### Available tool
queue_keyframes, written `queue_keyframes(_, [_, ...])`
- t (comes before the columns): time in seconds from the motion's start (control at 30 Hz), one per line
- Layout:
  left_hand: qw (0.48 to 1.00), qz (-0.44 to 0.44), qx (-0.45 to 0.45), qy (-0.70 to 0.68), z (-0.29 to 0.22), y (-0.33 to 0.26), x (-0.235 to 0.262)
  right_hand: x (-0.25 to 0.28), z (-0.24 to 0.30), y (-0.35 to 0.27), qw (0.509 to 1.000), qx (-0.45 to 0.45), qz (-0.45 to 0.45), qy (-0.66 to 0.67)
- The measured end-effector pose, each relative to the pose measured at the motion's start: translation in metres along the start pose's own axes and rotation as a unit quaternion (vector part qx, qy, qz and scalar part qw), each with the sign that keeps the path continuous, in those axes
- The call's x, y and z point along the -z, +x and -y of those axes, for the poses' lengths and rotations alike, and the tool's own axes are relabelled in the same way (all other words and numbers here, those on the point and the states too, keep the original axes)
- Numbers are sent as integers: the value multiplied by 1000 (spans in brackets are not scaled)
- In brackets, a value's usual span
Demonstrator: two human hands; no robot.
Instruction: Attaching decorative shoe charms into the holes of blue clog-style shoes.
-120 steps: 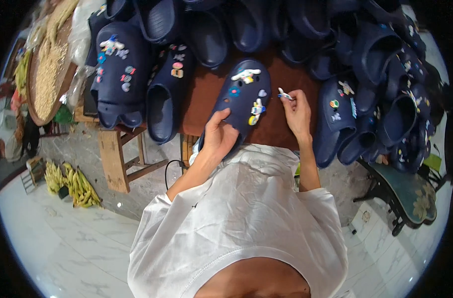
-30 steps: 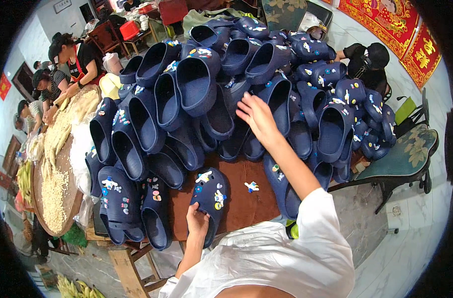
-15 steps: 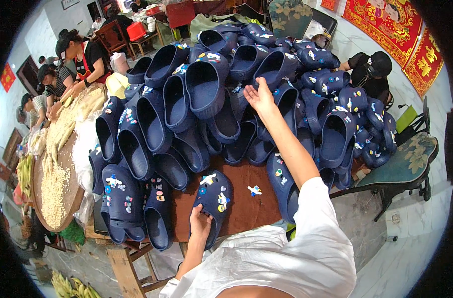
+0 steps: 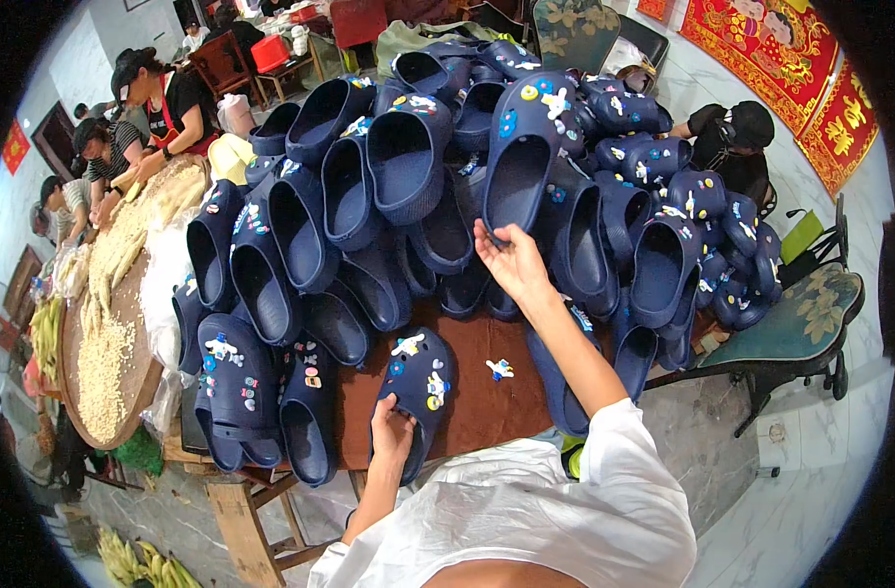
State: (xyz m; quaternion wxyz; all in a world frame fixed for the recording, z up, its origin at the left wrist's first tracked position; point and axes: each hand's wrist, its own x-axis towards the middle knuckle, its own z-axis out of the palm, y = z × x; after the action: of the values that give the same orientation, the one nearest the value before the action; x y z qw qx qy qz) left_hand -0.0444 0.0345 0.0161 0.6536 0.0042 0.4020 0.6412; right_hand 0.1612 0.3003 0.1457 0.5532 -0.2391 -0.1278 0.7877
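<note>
My left hand (image 4: 393, 433) is closed around the side of a navy clog (image 4: 418, 367) with cartoon charms on its toe, at the table's near edge. Farther off, my right hand (image 4: 516, 263) grips the heel end of a second navy clog (image 4: 522, 176), its toe pointing up and away and its opening facing me. That toe carries white, yellow and blue charms. Around both hands rises a heap of similar navy clogs (image 4: 404, 167). A loose white-and-blue charm (image 4: 499, 369) lies on the brown tabletop (image 4: 472, 416), right of the left-hand clog.
At left, people work over a round tray (image 4: 146, 387) of pale corn kernels. A person in black (image 4: 742, 137) sits behind the heap at right. A patterned chair (image 4: 795, 314) stands at the right, and a wooden stool (image 4: 242, 529) below the table's left part.
My right hand has closed on a clog from the heap and tipped it toe-up, its heel drawn toward me. My left hand keeps its hold, with the view slightly shifted.
</note>
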Motion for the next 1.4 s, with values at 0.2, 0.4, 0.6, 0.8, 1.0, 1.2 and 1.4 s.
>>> queue_keyframes(0.2, [1000, 2, -1, -9, 1, 3, 3, 30, -7, -28, 997, -66, 12, 32])
queue_keyframes(0.4, [1000, 7, -6, -16, -1, 0, -7, 60, -19, -93, 992, -105, 51, -56])
queue_keyframes(0.6, [999, 28, -4, -42, -2, -3, -10, 128, -63, -178, 981, -189, 16, -40])
queue_keyframes(0.8, [998, 31, -9, -45, 0, -12, -16, 155, -111, -234, 966, -257, 7, -4])
queue_keyframes(1.0, [997, 6, -40, -65, 8, -21, -18, 153, -117, -238, 962, -264, -25, -56])
queue_keyframes(1.2, [996, 5, -56, -67, 11, -14, -15, 113, -63, -195, 975, -91, 15, -204])
queue_keyframes(1.4, [999, 5, -34, -41, 10, -4, -2, 46, 4, -121, 992, -14, 21, -120])
